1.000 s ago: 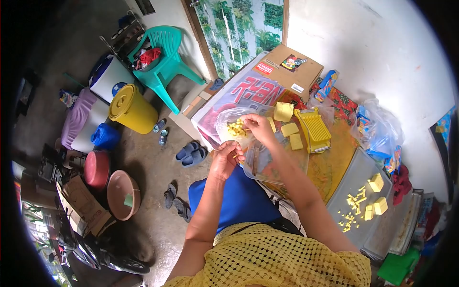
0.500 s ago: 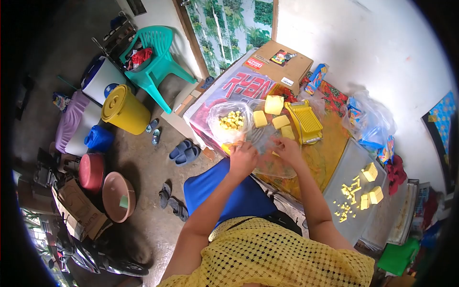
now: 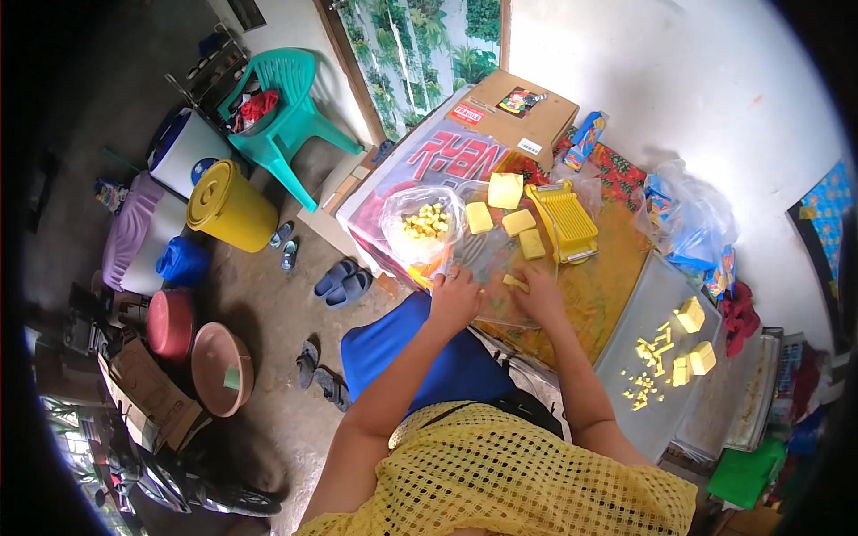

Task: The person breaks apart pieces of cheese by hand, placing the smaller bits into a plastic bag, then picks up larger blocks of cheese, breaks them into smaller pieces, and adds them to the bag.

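Note:
My left hand is closed at the left edge of a clear plastic board, holding something I cannot make out. My right hand pinches a small yellow strip over the same board. Beyond the hands lie several yellow blocks, beside a yellow slicer with ridges. Left of the blocks, a clear plastic bag holds many small yellow cubes.
A cardboard box sits at the table's back. To the right, a grey surface bears yellow blocks, sticks and crumbs. A blue seat stands below the table, and a plastic bag lies by the wall.
My right hand has come down slightly and the yellow strip now shows clearly in its fingers. The hands were blurred before. The whole view has shifted a little.

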Available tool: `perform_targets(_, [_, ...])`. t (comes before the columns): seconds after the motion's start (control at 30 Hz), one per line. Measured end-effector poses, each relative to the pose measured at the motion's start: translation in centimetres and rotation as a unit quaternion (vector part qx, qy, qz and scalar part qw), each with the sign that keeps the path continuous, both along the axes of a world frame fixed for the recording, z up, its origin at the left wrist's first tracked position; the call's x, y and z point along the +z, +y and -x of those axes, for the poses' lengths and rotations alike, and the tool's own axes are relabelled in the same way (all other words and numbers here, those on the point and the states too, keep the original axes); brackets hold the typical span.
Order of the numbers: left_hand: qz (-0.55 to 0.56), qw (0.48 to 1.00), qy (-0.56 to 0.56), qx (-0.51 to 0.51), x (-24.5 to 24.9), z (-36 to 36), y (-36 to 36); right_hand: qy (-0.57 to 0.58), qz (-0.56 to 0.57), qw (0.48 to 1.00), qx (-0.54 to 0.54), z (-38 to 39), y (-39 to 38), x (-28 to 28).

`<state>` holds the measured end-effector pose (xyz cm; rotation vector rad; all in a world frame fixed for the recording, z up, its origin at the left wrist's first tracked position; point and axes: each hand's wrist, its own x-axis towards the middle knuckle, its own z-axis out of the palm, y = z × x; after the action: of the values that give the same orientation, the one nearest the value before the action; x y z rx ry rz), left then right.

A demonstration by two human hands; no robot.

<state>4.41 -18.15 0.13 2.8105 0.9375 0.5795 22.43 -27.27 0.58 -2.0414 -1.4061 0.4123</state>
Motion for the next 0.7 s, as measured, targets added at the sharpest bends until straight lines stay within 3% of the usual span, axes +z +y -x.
perform_targets(0.33, [0.043, 0.999, -0.024, 0.017, 0.1, -0.1, 0.4, -0.022, 0.013, 1.000, 0.012, 0.0, 0.1, 0.4])
perform_targets(0.43, [0.082, 0.997, 0.008, 0.010, 0.5, 0.1, 0.7, 0.151, -0.054, 0.987, -0.024, -0.2, 0.7, -1.4])
perform_targets(0.53, [0.096, 0.995, 0.038, 0.000, 1.3, 0.0, 0.9, 0.415, -0.093, 0.905, -0.019, -0.7, 1.5, -1.1])
perform_targets(0.63, [0.159, 0.987, -0.010, 0.008, 2.4, -0.2, 1.1, 0.576, -0.056, 0.815, -0.017, -1.3, 2.0, 1.3])
perform_targets(0.7, [0.225, 0.969, -0.100, 0.007, 2.4, -0.7, 1.7, 0.599, -0.053, 0.799, -0.022, -1.2, 2.6, 2.0])
